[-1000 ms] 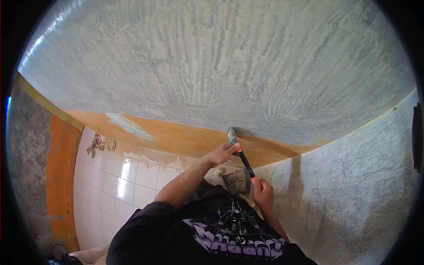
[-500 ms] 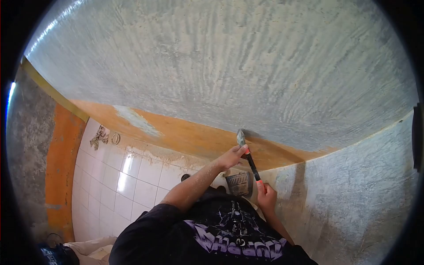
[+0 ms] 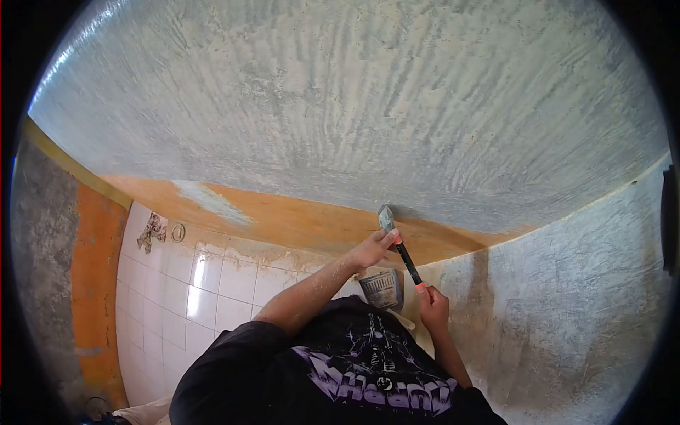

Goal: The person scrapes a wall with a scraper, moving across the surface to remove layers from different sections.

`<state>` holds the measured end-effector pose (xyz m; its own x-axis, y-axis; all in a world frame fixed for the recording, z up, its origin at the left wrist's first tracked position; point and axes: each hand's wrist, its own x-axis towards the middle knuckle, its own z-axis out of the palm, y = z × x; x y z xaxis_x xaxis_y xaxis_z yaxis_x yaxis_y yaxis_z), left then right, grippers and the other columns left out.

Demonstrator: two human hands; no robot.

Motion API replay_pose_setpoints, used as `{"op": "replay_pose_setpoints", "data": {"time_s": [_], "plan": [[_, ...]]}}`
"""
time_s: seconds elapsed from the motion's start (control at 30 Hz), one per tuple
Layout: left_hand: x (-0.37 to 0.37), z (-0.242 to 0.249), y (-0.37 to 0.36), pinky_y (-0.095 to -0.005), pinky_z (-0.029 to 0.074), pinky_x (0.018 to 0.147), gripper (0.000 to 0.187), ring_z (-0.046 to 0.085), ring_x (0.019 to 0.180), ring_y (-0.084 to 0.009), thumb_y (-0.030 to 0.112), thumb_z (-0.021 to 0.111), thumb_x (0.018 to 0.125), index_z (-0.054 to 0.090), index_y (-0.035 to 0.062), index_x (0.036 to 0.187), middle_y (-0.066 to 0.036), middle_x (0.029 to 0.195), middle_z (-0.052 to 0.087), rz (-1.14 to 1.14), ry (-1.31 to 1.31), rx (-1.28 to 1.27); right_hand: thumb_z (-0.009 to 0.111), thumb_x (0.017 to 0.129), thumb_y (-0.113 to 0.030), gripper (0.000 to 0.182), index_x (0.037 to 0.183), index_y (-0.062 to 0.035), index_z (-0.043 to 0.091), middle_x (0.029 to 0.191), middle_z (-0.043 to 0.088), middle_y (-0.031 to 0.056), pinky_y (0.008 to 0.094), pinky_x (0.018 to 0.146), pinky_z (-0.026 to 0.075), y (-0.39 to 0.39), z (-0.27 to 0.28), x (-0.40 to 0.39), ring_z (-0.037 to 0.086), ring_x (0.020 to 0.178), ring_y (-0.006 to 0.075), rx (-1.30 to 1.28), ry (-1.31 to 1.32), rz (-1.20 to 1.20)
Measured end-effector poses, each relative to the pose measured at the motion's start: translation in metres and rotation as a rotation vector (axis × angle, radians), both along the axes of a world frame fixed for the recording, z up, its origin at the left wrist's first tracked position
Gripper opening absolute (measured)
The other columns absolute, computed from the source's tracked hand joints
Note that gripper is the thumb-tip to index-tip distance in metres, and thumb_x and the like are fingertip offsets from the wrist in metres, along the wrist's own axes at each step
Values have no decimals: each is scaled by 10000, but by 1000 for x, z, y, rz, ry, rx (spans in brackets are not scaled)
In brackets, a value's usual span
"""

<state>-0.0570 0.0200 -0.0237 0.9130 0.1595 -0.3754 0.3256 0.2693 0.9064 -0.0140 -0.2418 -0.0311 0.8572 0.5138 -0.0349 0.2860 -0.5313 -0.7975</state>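
Note:
Both of my hands hold a scraper (image 3: 404, 255) with a black and orange handle. Its metal blade presses on the edge where the orange paint band (image 3: 297, 219) meets the scraped grey surface (image 3: 354, 106). My left hand (image 3: 372, 248) grips the handle just behind the blade. My right hand (image 3: 433, 308) is closed on the handle's lower end. My dusty left forearm and black printed shirt (image 3: 340, 368) fill the bottom of the view.
White wall tiles (image 3: 191, 297) lie below the orange band at the left. A grey ribbed object (image 3: 382, 289) sits between my hands. A scratched grey wall (image 3: 567, 297) runs on the right, and an orange and grey strip (image 3: 92, 269) on the far left.
The scraper and both hands have shifted a little to the right along the edge of the orange band. Both grips are unchanged.

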Motion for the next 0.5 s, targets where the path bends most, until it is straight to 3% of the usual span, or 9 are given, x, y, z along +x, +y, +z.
{"op": "replay_pose_setpoints", "data": {"time_s": [0.2,0.33,0.5], "plan": [[-4,-6,3,-395,506,896,535,562,1151,-210,525,404,1034,573,57,1230,-84,1200,600,10,-12,2,641,958,-325,389,759,10,628,549,462,44,328,512,363,6,-1,-8,414,528,116,-14,36,-16],[-9,-16,7,-406,503,921,524,547,1171,-212,517,401,1038,567,64,1244,-84,1204,590,90,-3,3,648,950,-351,414,743,7,620,539,480,102,349,501,367,15,1,-13,439,502,150,-10,-18,4],[-39,-15,36,-390,512,860,518,544,1157,-191,526,401,1035,580,77,1220,-75,1189,600,201,18,-4,645,947,-376,434,751,12,628,545,514,149,361,499,383,52,7,-21,489,491,188,-57,-27,61]]}}
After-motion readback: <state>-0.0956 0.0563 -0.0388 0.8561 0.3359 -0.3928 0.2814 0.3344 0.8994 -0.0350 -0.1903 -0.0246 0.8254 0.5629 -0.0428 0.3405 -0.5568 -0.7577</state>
